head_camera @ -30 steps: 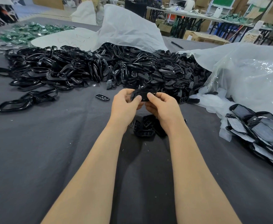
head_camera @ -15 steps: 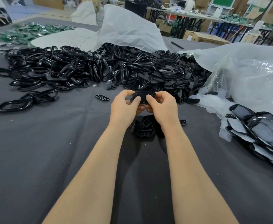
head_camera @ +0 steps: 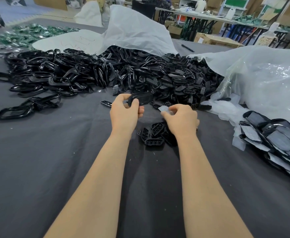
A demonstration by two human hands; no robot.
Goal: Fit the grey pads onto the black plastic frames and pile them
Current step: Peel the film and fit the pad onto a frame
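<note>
Our left hand (head_camera: pixel 125 112) grips the black frame (head_camera: pixel 141 100); at 4 o'clock, our right hand (head_camera: pixel 180 119) pinches a pale liner (head_camera: pixel 164 109); we'd press edges firmly.

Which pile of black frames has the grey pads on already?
The pile at the far right: its frames have flat grey pads filling them. The big heap across the middle is all bare black.

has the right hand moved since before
Yes: the right hand pulled right, off the black plastic frame, toward the small heap of black ribbed parts.
</note>
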